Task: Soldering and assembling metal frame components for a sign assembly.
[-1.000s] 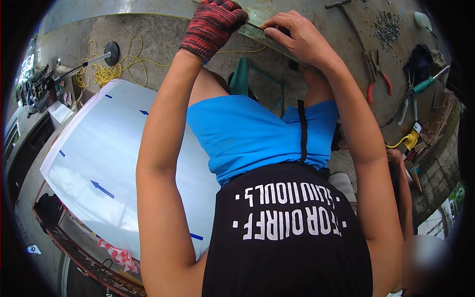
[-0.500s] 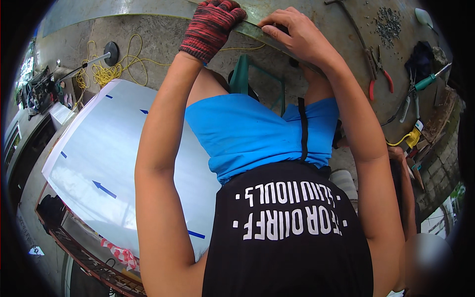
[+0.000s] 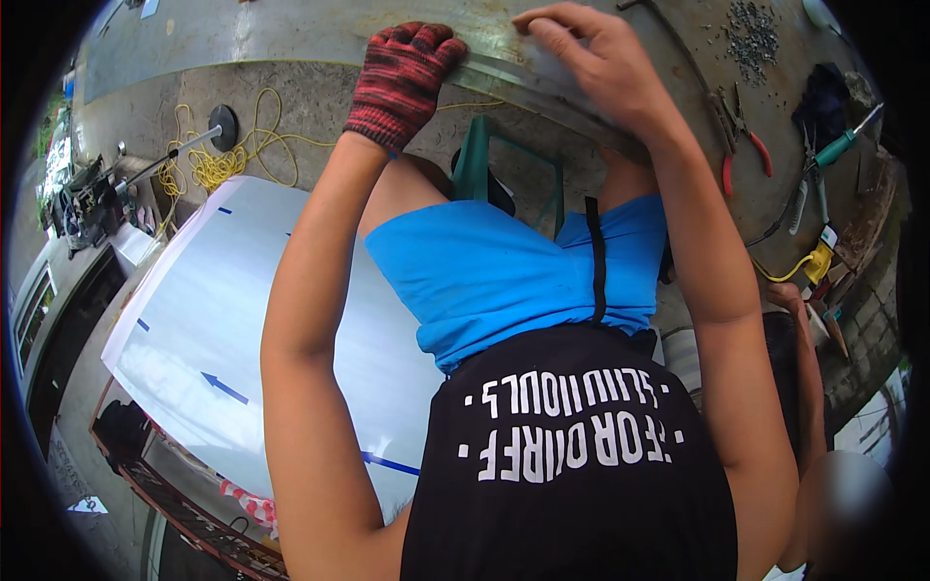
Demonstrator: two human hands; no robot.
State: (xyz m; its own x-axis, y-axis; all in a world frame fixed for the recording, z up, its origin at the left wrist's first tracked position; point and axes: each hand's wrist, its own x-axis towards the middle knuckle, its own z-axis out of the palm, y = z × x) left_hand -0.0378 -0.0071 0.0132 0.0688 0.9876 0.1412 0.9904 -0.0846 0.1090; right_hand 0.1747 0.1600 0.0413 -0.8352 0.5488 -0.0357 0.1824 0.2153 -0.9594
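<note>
A shiny grey-green metal sheet spans the top of the view, its near edge in front of my knees. My left hand, in a red and black knit glove, is closed at that edge with its fingers curled over; the fingertips are hidden. My bare right hand is over the sheet's edge strip to the right. Its fingers stretch leftward with the thumb apart, and nothing shows between them.
Red-handled pliers, a heap of small metal pieces and a green-handled screwdriver lie on the right. A green stool stands between my legs. Yellow cord and a pale blue arrow-marked panel are leftward. Another person's arm shows at right.
My right hand has lifted off the sheet's edge, its fingers loosening from a pinch. The left glove has shifted slightly left and down, staying closed at the edge.
</note>
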